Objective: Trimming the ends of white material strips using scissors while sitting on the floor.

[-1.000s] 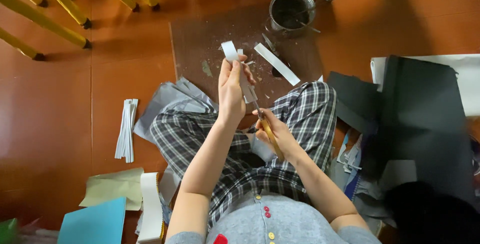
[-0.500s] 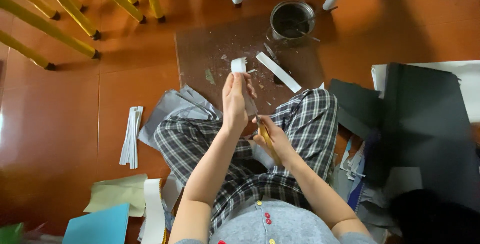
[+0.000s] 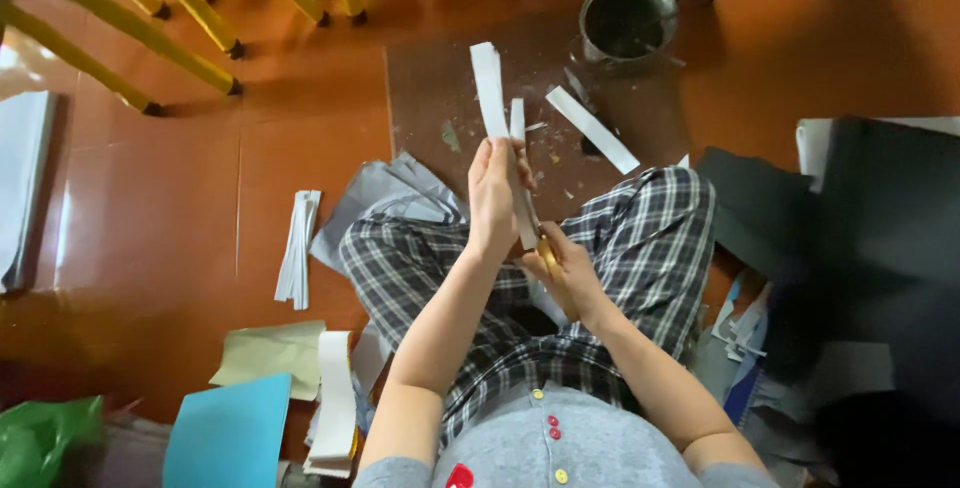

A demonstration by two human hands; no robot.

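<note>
Gripping white paper strip [image 3: 492, 98] in closed left hand [image 3: 494, 198], right hand [image 3: 568, 270] wrapped round yellow-handled scissors [image 3: 546, 254], blades mostly hidden behind the strip.

Red tile floor [image 3: 150, 208]: brown mat [image 3: 440, 98], dark pot [image 3: 628, 23], paper strips [image 3: 298, 248], prob. card sheets [image 3: 265, 353].

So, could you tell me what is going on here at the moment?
A person sits cross-legged on a red floor, cutting paper. The left hand holds up a white paper strip, and the right hand works yellow-handled scissors along it. A cut strip lies on the brown mat beside a dark tin.
</note>
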